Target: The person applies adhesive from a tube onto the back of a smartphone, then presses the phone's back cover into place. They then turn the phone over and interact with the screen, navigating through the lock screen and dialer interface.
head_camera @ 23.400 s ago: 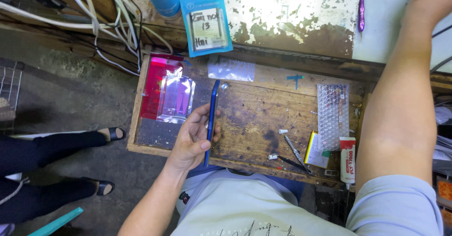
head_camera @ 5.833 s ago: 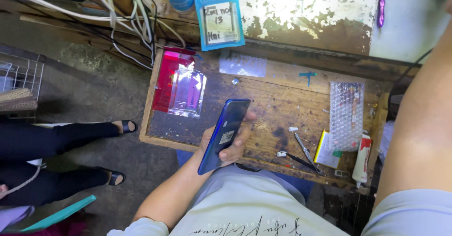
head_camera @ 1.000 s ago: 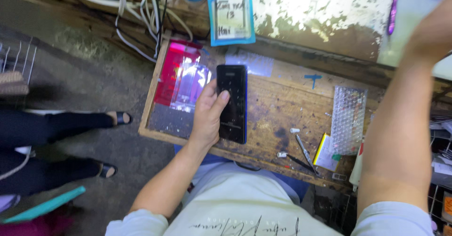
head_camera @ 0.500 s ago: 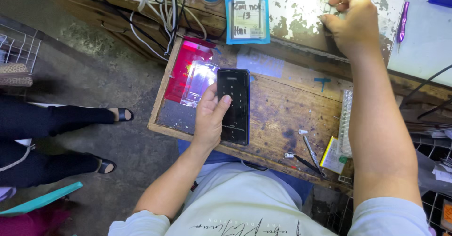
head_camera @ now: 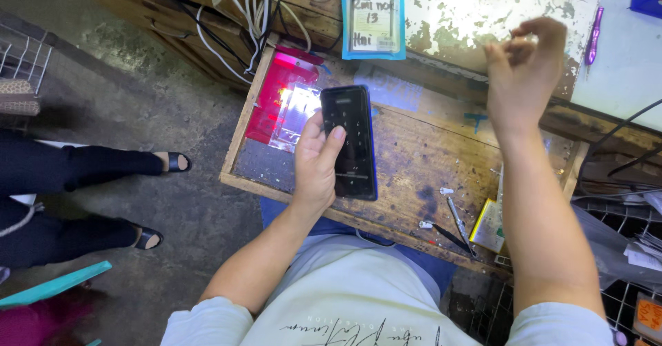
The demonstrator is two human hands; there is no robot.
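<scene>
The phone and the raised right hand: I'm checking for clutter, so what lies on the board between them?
In the head view, only bare scuffed wooden board lies between the phone and the right hand; the tools sit lower right.

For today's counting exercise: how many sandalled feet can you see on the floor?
2: one foot near the wooden tray's left edge, the other foot lower down. More may be hidden.

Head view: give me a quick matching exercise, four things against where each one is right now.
Things:
1. phone
2. red plastic sheet
3. blue package
4. tweezers

Places:
A. near the board's right front edge
B. on the upper bench, above the board
C. in the left hand
D. on the board's left end

Pairs: 1-C, 2-D, 3-B, 4-A
</scene>
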